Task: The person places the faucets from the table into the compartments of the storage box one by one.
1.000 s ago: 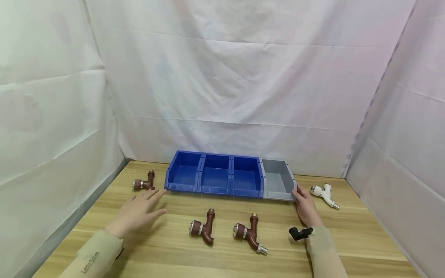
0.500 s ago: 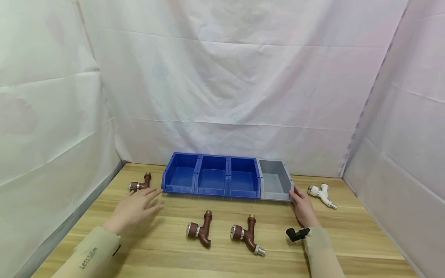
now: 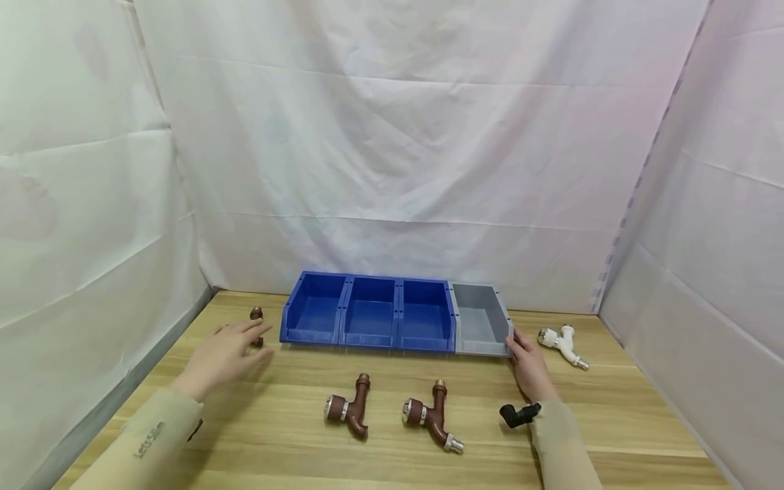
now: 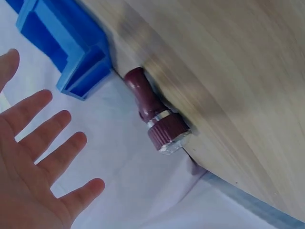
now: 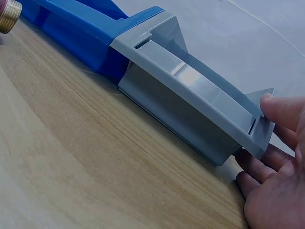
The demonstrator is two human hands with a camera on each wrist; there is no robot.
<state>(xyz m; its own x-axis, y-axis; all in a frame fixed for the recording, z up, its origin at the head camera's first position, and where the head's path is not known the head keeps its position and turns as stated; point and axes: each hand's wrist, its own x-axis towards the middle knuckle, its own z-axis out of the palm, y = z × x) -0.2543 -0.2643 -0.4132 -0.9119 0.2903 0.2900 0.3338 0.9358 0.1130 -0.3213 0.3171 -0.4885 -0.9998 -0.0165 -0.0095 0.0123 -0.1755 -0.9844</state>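
Note:
A row of three blue bins (image 3: pixel 370 339) and one grey bin (image 3: pixel 482 346) stands joined near the back of the table. My right hand (image 3: pixel 531 367) grips the grey bin's front right corner; in the right wrist view the thumb lies on the rim (image 5: pixel 190 90) and the fingers curl beneath it. Fingers spread, my left hand (image 3: pixel 223 354) hovers left of the row, holding nothing. It partly hides a brown tap (image 3: pixel 256 314) in the head view; the left wrist view shows that brown tap (image 4: pixel 155 105) with its ribbed knob beyond the fingers.
Two brown taps (image 3: pixel 355 408) (image 3: pixel 436 418) lie in front of the bins; the right one has a metal nozzle. A white tap (image 3: pixel 566 346) lies right of my right hand. A black elbow-shaped piece (image 3: pixel 519 414) shows by the right cuff. White cloth (image 3: pixel 404 150) hangs behind.
My left hand has drawn back slightly leftward from the blue bin's corner, covering more of the left brown tap. My right hand stays on the grey bin. The view has shifted slightly.

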